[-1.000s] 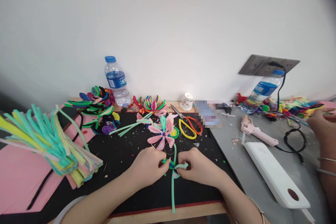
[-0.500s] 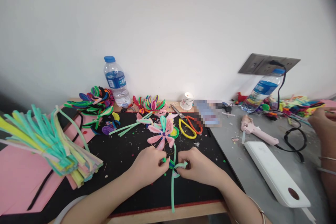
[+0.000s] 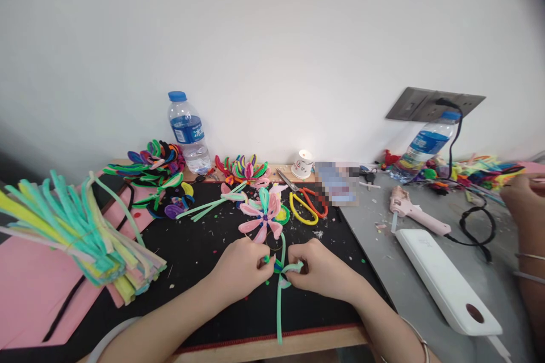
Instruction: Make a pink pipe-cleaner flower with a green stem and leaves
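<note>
Over the black mat my left hand is closed in a pinch on a green pipe cleaner, most of it hidden by the fingers. Facing it, my right hand pinches a curled mint pipe cleaner. Between the hands a long mint pipe cleaner stem runs down toward the table edge, with a small blue and green piece at the crossing. Just beyond my fingertips lies a pipe cleaner flower with pink petals and a purple centre.
Scissors and a paper cup are farther back. At left lies a pipe cleaner bundle beside a water bottle. A glue gun and a white case are at right, near another person's hand.
Both hands hold almost the same pose, with only a slight shift of my left fingertips. The view has moved very little.
</note>
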